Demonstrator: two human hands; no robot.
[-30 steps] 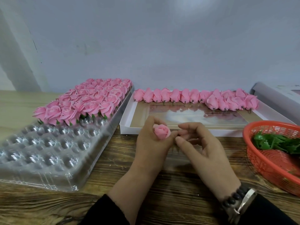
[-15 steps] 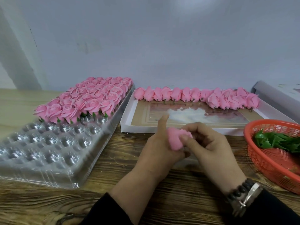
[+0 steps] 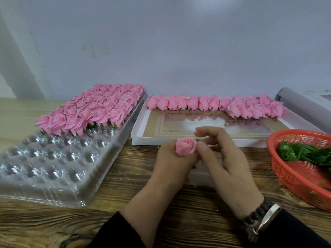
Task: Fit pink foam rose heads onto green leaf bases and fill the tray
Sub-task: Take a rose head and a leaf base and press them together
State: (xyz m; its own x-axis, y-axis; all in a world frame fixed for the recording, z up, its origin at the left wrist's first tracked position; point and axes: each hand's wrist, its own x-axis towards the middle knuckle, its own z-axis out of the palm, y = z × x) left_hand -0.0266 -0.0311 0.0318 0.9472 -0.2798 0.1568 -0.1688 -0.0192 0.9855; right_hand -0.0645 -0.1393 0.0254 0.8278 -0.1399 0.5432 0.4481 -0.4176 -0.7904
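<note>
Left hand [image 3: 172, 158]: fingers curled round the lower part of one rose head [image 3: 185, 146], bloom facing up and slightly toward the camera. The rose's long axis runs roughly upright out of the fist. Its underside is hidden in the hand, so I cannot tell whether a leaf base is already on it.

Right hand [image 3: 223, 158]: just beside the rose on its right. Fingers loosely curled; one fingertip [image 3: 201, 145] appears to touch the outer petals. I cannot tell whether it pinches anything. Judgement: petals being shaped or checked.

Key relation: the tray [image 3: 53, 176] lies to the left of both hands, so the left hand, which holds the rose, is the nearer one. Empty cups fill the tray's near rows; finished roses [image 3: 93, 111] fill the far rows. Judgement: roughly half filled.

Right of the hands: red basket [image 3: 286, 179] with green leaf bases [image 3: 304, 153], nearer the right hand.

Farther back: white box [image 3: 139, 129] with a row of bare rose heads [image 3: 215, 104] along its far edge.
</note>
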